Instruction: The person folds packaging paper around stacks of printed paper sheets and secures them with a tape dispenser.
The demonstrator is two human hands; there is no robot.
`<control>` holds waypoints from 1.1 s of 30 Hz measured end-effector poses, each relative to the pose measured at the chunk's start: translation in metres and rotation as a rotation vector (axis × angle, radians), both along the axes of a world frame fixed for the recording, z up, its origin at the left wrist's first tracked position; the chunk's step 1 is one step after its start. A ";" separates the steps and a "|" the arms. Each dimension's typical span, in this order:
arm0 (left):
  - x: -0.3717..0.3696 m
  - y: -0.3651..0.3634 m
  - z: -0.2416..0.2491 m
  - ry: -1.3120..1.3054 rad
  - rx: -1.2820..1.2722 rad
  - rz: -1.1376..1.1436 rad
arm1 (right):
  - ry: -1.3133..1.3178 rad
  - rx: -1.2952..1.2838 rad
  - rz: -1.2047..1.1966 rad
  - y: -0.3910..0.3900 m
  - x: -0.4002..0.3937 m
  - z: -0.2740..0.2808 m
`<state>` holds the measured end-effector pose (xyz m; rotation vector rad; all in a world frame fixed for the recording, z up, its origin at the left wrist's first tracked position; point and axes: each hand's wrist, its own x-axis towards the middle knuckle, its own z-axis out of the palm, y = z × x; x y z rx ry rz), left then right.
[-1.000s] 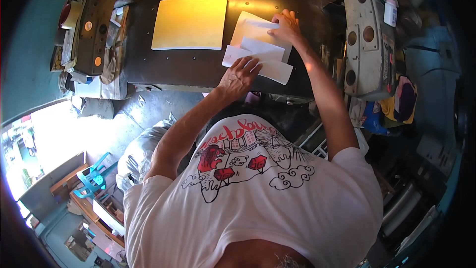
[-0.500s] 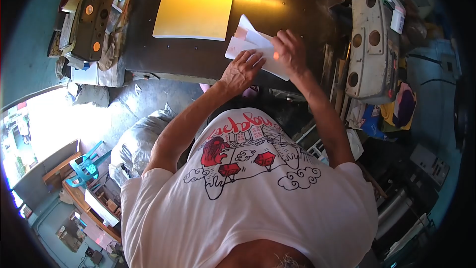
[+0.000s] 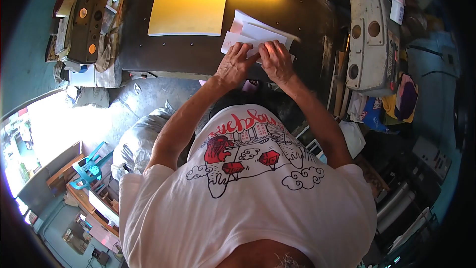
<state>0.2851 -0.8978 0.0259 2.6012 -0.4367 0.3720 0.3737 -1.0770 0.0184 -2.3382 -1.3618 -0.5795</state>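
Several loose white sheets of paper (image 3: 265,32) lie overlapped and partly folded on the dark work surface. My left hand (image 3: 235,65) has its fingers bent over the near left part of the sheets. Close beside it, my right hand (image 3: 277,63) is closed at their near edge, fingertips bunched together on the paper. The two hands almost meet, and they hide the near edge of the sheets. Left of them lies a flat stack of paper (image 3: 188,8), lit yellow, apart from both hands.
The dark metal work surface (image 3: 173,57) has small studs across it. Side frames with round holes stand left (image 3: 88,17) and right (image 3: 371,37). Below on the left are a silvery bag (image 3: 141,139) and a turquoise plastic chair (image 3: 90,166). Cloths (image 3: 406,99) hang at the right.
My right hand has come down and left from the raised right side of the sheets to their near edge, beside my left hand. The lifted corner now lies lower. The view has shifted slightly.
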 end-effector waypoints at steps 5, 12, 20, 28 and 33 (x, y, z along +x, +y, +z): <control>0.001 0.000 0.003 -0.007 0.017 -0.009 | 0.139 0.121 -0.116 0.001 0.002 0.018; -0.001 -0.003 0.005 0.009 0.097 -0.028 | 0.361 0.041 -0.282 0.011 0.141 -0.020; 0.000 0.007 0.000 0.101 0.184 -0.107 | 0.773 -0.310 -0.400 0.037 0.168 -0.020; 0.005 0.015 0.000 0.116 0.210 -0.182 | 0.815 -0.043 -0.281 0.039 0.190 -0.054; 0.008 0.017 0.001 0.092 0.241 -0.203 | 0.774 -0.195 -0.285 0.074 0.181 0.000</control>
